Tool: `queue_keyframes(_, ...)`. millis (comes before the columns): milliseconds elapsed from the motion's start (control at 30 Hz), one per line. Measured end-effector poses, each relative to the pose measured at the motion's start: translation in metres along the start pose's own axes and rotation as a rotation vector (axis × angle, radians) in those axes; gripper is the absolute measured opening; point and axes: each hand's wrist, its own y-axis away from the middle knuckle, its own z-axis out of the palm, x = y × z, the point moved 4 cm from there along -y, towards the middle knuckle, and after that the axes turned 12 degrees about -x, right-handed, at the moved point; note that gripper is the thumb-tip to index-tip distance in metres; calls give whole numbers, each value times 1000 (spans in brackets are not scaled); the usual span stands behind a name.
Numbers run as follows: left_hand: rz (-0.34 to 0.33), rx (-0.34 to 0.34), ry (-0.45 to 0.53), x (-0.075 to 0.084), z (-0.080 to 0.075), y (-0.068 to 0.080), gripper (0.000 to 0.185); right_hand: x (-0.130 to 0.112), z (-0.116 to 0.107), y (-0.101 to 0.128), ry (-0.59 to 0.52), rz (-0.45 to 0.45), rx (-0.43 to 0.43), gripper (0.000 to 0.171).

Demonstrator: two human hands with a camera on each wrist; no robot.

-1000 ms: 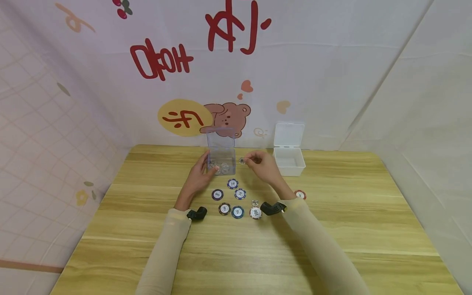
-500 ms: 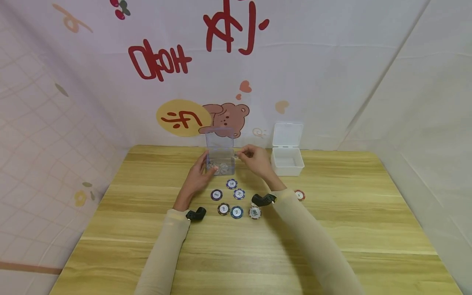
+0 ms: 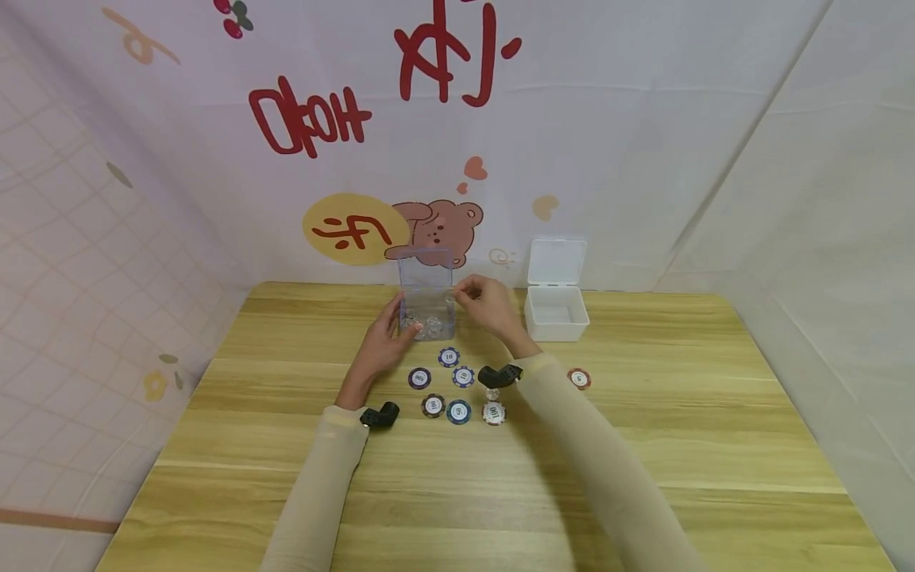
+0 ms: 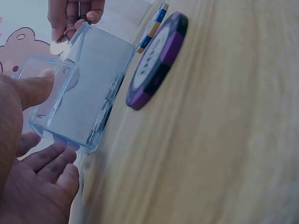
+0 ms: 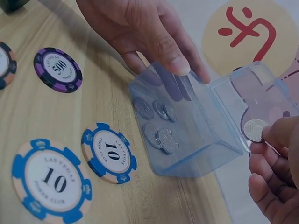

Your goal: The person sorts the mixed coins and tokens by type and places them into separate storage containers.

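The silver coin [image 5: 254, 130], pinched, juts out from the right grip [image 3: 493, 308].

head view: set high, facing forward and down, wide over the pale wood-grain counter [image 3: 443, 492]. left and right wrist views: close, tilted, sharing the clear bluish rectangular plastic box [image 5: 205, 161] from opposite sides.
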Motion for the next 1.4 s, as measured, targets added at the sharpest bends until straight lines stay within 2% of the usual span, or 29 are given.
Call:
queue_keyframes(200,15,-2,11,0,0,1,81,2,4,-6,-2,-24,-12,14)
queue_keyframes(567,-2,-5,17,0,2,1,82,3,6,-6,-28,-18,-38,12)
queue_keyframes(767,-7,-5,12,0,2,1,81,7,2,-3,-10,-8,-37,21)
queue_keyframes(1167,11,-7,20,2,1,1,83,11,-8,10,11,-17,-121,37)
queue_keyframes(1400,3,-9,4,0,0,0,83,7,-14,24,26,-73,-184,47)
